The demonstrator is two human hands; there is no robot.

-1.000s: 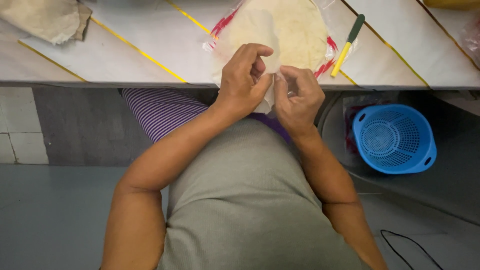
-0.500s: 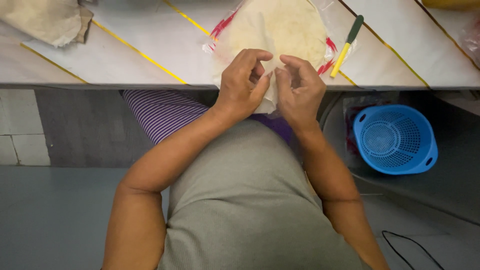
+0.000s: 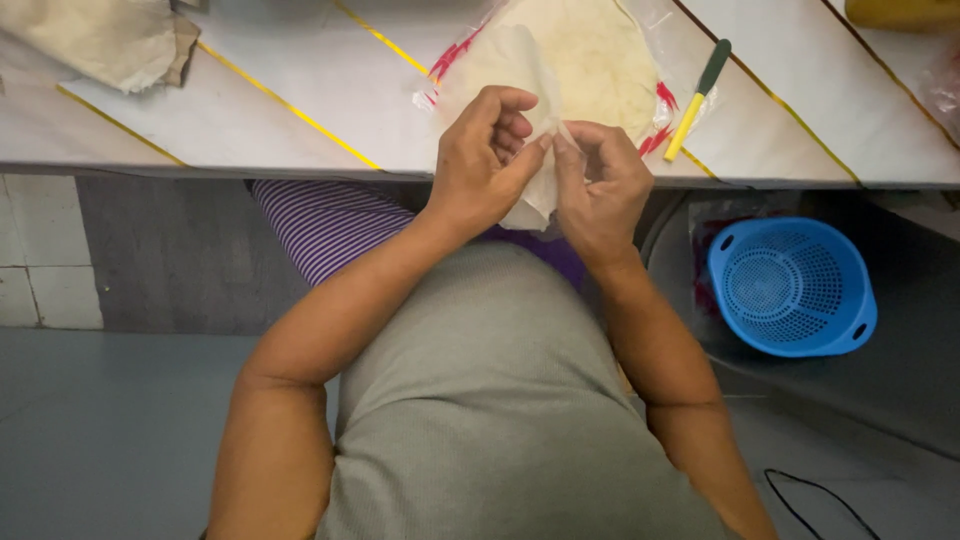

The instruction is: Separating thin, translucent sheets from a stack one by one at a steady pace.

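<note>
Both hands pinched one thin pale wrapper sheet (image 3: 520, 75) at the table's (image 3: 250, 130) near edge; the left hand (image 3: 485, 160) gripped its lower corner, the right hand (image 3: 600, 185) clamped alongside. A round wrapper stack (image 3: 595, 60) lay behind; a green-and-yellow knife (image 3: 698, 98) rested beside it.

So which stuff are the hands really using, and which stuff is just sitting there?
In use:
- thin pale sheet, pinched by left hand and right hand
- stack of round sheets on a clear bag with red print

Lying about:
- yellow and green knife
- blue basket
- crumpled cloth
</note>
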